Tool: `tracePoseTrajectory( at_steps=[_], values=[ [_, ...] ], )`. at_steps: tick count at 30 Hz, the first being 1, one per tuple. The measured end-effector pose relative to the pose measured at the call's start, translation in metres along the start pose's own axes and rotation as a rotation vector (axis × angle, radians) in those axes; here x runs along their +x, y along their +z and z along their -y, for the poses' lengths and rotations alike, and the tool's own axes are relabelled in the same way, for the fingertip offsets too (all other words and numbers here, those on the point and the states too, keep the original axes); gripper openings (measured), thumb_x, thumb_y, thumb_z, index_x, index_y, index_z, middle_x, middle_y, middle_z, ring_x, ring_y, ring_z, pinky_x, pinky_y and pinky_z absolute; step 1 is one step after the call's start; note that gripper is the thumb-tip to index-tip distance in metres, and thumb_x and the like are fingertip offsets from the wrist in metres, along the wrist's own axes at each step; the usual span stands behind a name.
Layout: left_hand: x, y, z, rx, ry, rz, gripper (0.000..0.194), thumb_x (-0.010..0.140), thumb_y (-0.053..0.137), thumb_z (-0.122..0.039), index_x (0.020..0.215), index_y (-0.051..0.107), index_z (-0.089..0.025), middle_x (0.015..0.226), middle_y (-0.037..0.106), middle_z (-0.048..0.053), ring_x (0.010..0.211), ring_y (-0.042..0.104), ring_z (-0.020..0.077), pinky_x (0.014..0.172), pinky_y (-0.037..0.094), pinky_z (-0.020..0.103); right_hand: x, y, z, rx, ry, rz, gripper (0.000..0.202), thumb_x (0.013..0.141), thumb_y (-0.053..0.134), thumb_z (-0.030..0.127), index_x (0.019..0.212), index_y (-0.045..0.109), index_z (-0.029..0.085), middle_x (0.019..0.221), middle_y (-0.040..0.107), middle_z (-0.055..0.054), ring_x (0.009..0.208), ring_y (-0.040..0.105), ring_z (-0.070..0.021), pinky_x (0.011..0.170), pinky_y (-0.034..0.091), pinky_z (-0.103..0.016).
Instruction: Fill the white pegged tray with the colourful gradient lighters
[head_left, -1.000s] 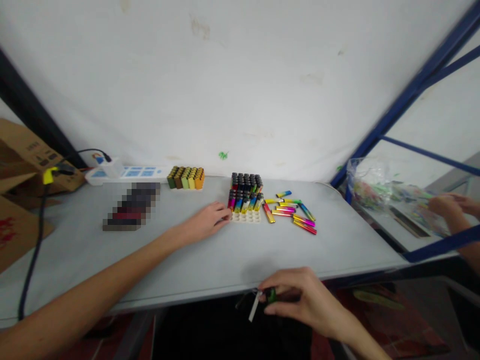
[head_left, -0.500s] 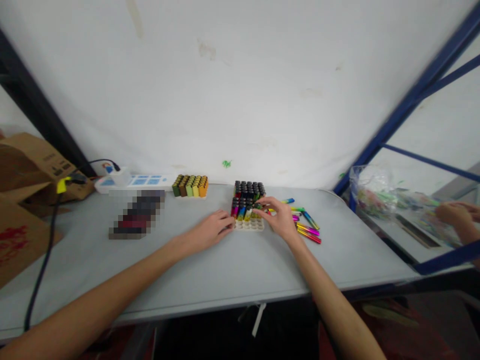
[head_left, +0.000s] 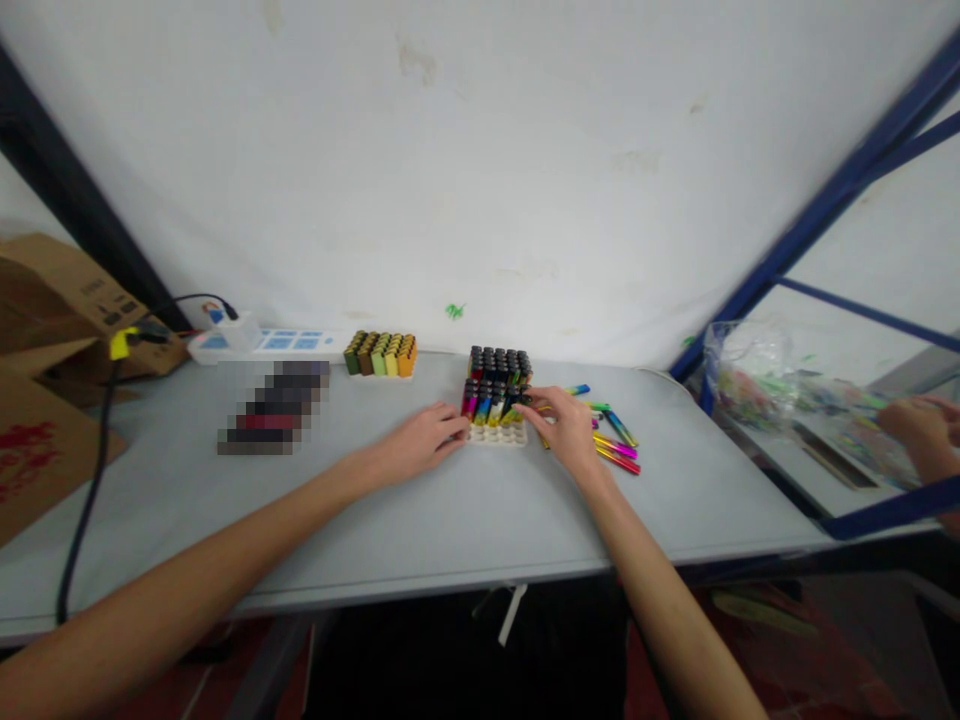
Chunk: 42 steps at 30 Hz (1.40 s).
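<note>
Colourful lighters [head_left: 496,408] with black tops stand upright in rows in a white tray [head_left: 498,436] with holes, whose front holes show bare. At the tray's front left corner, my left hand [head_left: 433,440] has its fingers closed against the edge. My right hand [head_left: 564,430] reaches in from the right side, thumb and index finger pinched on a black-topped lighter [head_left: 525,395] at the right end of the front row. The fingers partly cover that lighter. Several loose shiny lighters [head_left: 621,428] lie beside and behind my right hand.
A second block of lighters [head_left: 379,356] stands near the wall, with a power strip [head_left: 289,346] to its left. Cardboard boxes [head_left: 45,410] and a black cable [head_left: 94,500] are at far left. Beyond a blue frame [head_left: 795,260], another person's hand [head_left: 919,428] shows near plastic bags [head_left: 750,375].
My right hand has moved slightly right along the front row, and another lighter now stands to the left of its fingertips. My left hand stays at the tray. The camera view has shifted slightly.
</note>
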<state>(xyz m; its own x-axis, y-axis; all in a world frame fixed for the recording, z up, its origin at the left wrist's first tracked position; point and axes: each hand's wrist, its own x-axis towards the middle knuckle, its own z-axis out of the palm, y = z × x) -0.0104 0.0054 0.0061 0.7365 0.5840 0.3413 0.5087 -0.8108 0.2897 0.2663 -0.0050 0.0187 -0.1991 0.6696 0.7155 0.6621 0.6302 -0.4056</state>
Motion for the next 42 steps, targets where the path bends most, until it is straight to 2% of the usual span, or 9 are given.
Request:
tracePoseTrajectory(
  at_steps=[11, 19, 22, 24, 28, 31, 34, 38, 42],
  values=[
    [0.0, 0.002, 0.002, -0.016, 0.004, -0.019, 0.013, 0.102, 0.051, -0.024, 0.098, 0.062, -0.019, 0.098, 0.059, 0.007, 0.093, 0.058, 0.0218, 0.088, 0.047, 0.033, -0.002, 0.004, 0.001, -0.058, -0.051, -0.006, 0.021, 0.098, 0.061, 0.041, 0.105, 0.064, 0.022, 0.093, 0.07, -0.007, 0.074, 0.071, -0.0199, 0.069, 0.061, -0.033],
    [0.001, 0.001, 0.0, -0.038, -0.02, -0.023, 0.011, 0.1, 0.052, -0.022, 0.096, 0.063, -0.019, 0.097, 0.061, 0.006, 0.094, 0.059, 0.0217, 0.088, 0.047, 0.033, 0.0, 0.001, 0.009, -0.049, -0.106, 0.192, 0.025, 0.104, 0.052, 0.036, 0.117, 0.067, 0.021, 0.102, 0.067, -0.009, 0.082, 0.068, -0.0194, 0.076, 0.058, -0.032],
    [0.001, 0.0, -0.001, -0.045, -0.022, -0.022, 0.012, 0.099, 0.052, -0.021, 0.094, 0.062, -0.019, 0.096, 0.061, 0.006, 0.093, 0.059, 0.0216, 0.088, 0.048, 0.033, 0.0, -0.009, 0.004, -0.114, -0.075, 0.201, 0.031, 0.105, 0.048, 0.036, 0.125, 0.067, 0.023, 0.099, 0.069, -0.008, 0.079, 0.067, -0.0197, 0.078, 0.056, -0.033],
    [0.001, -0.001, -0.002, -0.045, -0.021, -0.022, 0.012, 0.099, 0.052, -0.021, 0.093, 0.062, -0.019, 0.097, 0.061, 0.006, 0.094, 0.059, 0.0217, 0.088, 0.048, 0.034, 0.0, -0.022, -0.006, -0.138, -0.02, 0.144, 0.033, 0.105, 0.045, 0.036, 0.127, 0.066, 0.023, 0.096, 0.072, -0.008, 0.077, 0.067, -0.0197, 0.078, 0.056, -0.033],
    [0.001, -0.001, -0.003, -0.033, -0.022, -0.022, 0.012, 0.099, 0.051, -0.021, 0.092, 0.061, -0.019, 0.096, 0.061, 0.006, 0.093, 0.059, 0.0215, 0.087, 0.048, 0.033, -0.004, -0.056, -0.036, -0.179, 0.106, 0.046, 0.031, 0.103, 0.046, 0.037, 0.113, 0.07, 0.02, 0.093, 0.075, -0.008, 0.075, 0.068, -0.0206, 0.076, 0.056, -0.035],
    [0.001, -0.001, -0.002, -0.023, -0.032, -0.012, 0.012, 0.099, 0.051, -0.021, 0.092, 0.061, -0.019, 0.096, 0.061, 0.006, 0.091, 0.059, 0.0212, 0.086, 0.048, 0.033, -0.009, -0.076, -0.052, -0.219, 0.098, 0.141, 0.027, 0.1, 0.051, 0.037, 0.103, 0.072, 0.02, 0.098, 0.074, -0.011, 0.087, 0.069, -0.0243, 0.085, 0.055, -0.041],
    [0.001, 0.0, -0.001, -0.025, -0.032, -0.01, 0.013, 0.1, 0.051, -0.022, 0.093, 0.061, -0.019, 0.097, 0.061, 0.006, 0.092, 0.059, 0.0214, 0.087, 0.048, 0.033, -0.015, -0.083, -0.058, -0.235, 0.095, 0.279, 0.022, 0.097, 0.06, 0.036, 0.105, 0.073, 0.021, 0.108, 0.072, -0.011, 0.101, 0.066, -0.0266, 0.094, 0.053, -0.045],
    [0.001, 0.0, -0.001, -0.034, -0.039, -0.006, 0.012, 0.1, 0.051, -0.022, 0.094, 0.061, -0.019, 0.098, 0.061, 0.007, 0.094, 0.058, 0.0223, 0.09, 0.048, 0.035, -0.021, -0.08, -0.06, -0.194, 0.095, 0.455, 0.023, 0.092, 0.069, 0.035, 0.11, 0.073, 0.021, 0.111, 0.07, -0.011, 0.101, 0.065, -0.025, 0.094, 0.053, -0.042],
    [0.001, 0.0, -0.001, -0.034, -0.043, 0.008, 0.011, 0.099, 0.052, -0.022, 0.094, 0.061, -0.019, 0.099, 0.06, 0.007, 0.095, 0.058, 0.0226, 0.09, 0.047, 0.035, -0.02, -0.072, -0.06, -0.212, 0.087, 0.502, 0.016, 0.093, 0.068, 0.03, 0.103, 0.074, 0.019, 0.106, 0.067, -0.01, 0.097, 0.064, -0.0235, 0.09, 0.053, -0.039]
  ],
)
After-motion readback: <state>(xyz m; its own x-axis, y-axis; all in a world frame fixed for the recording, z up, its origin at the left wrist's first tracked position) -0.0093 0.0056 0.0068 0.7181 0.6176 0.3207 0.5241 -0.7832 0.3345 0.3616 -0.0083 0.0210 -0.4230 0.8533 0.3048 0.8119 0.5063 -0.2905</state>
